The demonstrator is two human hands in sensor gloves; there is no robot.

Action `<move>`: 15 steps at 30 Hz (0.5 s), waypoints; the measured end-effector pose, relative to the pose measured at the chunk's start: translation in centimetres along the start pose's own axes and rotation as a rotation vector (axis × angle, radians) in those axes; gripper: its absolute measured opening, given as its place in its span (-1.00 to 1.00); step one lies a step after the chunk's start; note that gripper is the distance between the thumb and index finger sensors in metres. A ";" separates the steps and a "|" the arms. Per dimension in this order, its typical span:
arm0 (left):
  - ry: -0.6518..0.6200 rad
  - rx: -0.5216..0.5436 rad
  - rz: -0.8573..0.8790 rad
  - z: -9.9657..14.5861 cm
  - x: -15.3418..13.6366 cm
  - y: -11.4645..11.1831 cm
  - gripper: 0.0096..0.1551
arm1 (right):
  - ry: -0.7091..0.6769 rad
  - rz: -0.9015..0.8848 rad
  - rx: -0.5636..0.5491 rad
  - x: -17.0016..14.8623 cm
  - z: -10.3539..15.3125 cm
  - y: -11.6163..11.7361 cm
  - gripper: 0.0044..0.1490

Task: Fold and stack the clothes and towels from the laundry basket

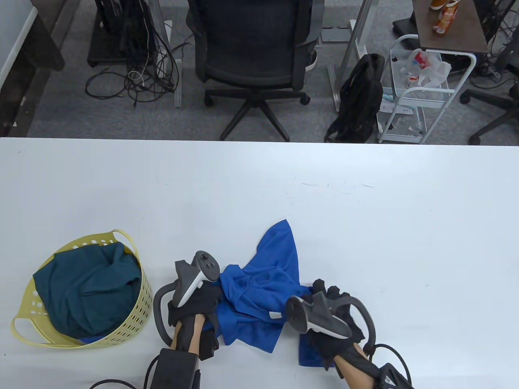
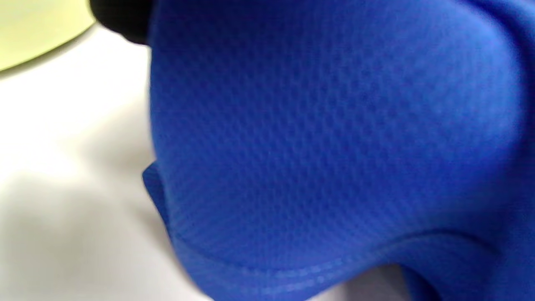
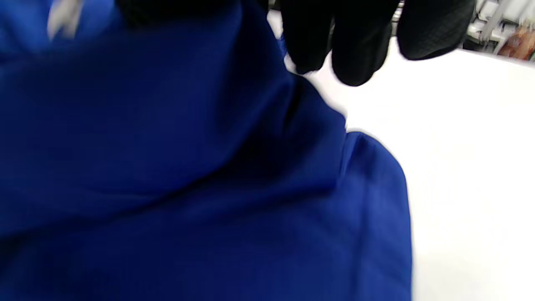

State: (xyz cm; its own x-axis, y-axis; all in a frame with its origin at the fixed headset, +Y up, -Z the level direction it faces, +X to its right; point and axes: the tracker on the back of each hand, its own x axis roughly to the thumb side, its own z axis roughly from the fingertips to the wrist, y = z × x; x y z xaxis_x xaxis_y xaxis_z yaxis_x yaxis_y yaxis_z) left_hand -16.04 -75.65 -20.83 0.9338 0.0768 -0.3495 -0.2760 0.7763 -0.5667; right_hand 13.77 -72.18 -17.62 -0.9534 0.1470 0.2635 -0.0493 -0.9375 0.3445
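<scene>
A crumpled blue shirt [image 1: 263, 291] lies on the white table [image 1: 365, 227] near its front edge, one corner pointing away from me. My left hand [image 1: 196, 304] grips the shirt's left side, and blue mesh cloth [image 2: 326, 138] fills the left wrist view. My right hand [image 1: 328, 291] holds the shirt's right side; in the right wrist view the cloth [image 3: 167, 167] runs up between thumb and fingers [image 3: 355, 46]. A yellow laundry basket [image 1: 134, 320] at the front left holds a dark teal garment [image 1: 89, 287].
The basket's wall [image 2: 37, 29] stands close to my left hand. Bare white table stretches behind and to the right of the shirt. Beyond the far edge are an office chair [image 1: 251, 44], a black backpack [image 1: 361, 97] and a white cart [image 1: 417, 89].
</scene>
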 end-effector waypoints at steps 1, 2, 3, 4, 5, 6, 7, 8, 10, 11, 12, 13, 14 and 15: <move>-0.011 -0.012 0.003 0.0 -0.1 0.0 -0.45 | -0.036 -0.291 0.015 -2.5 0.3 -0.8 -0.48; -0.033 -0.036 0.017 -0.1 0.0 -0.1 -0.45 | -0.051 -0.553 0.058 -4.5 0.5 -1.0 -0.46; -0.069 -0.074 0.037 -0.2 0.1 -0.3 -0.46 | -0.055 -0.739 0.095 -6.0 0.6 -0.9 -0.44; -0.093 -0.098 0.051 -0.3 0.3 -0.4 -0.46 | 0.000 -0.893 0.116 -7.4 0.7 -0.6 -0.43; -0.100 -0.110 0.051 -0.4 0.5 -0.5 -0.46 | 0.096 -0.885 0.074 -8.3 0.7 -0.3 -0.44; -0.111 -0.117 0.045 -0.4 0.7 -0.7 -0.46 | 0.208 -0.696 -0.025 -9.1 0.3 0.2 -0.42; -0.107 -0.117 0.038 -0.5 0.7 -0.7 -0.46 | 0.260 -0.592 -0.072 -9.3 0.2 0.4 -0.41; -0.084 -0.104 0.008 -0.5 0.8 -0.8 -0.46 | 0.379 -0.412 -0.174 -9.5 0.1 0.5 -0.35; -0.071 -0.093 -0.012 -0.5 0.7 -0.8 -0.45 | 0.427 -0.282 -0.231 -9.6 0.4 0.3 -0.32; -0.070 -0.100 0.000 -0.5 0.6 -0.8 -0.45 | 0.400 -0.280 -0.215 -9.6 0.7 -0.1 -0.33; -0.075 -0.103 0.009 -0.6 0.5 -0.8 -0.45 | 0.344 -0.329 -0.178 -9.5 1.0 -0.5 -0.31; -0.077 -0.107 0.018 -0.6 0.4 -0.8 -0.45 | 0.296 -0.386 -0.145 -9.2 1.2 -0.8 -0.30; -0.077 -0.109 0.021 -0.7 0.4 -0.8 -0.44 | 0.199 -0.430 -0.052 -8.6 1.2 -1.0 -0.22; -0.077 -0.111 0.024 -0.7 0.3 -0.8 -0.44 | 0.139 -0.402 0.084 -7.8 1.0 -0.8 -0.05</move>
State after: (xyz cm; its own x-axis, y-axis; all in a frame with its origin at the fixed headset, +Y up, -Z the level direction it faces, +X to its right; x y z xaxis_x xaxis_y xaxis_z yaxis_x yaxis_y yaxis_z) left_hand -15.65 -76.73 -21.00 0.9403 0.1455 -0.3078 -0.3177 0.7001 -0.6395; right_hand 21.53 -72.29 -19.03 -0.8946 0.4459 -0.0281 -0.4059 -0.7847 0.4686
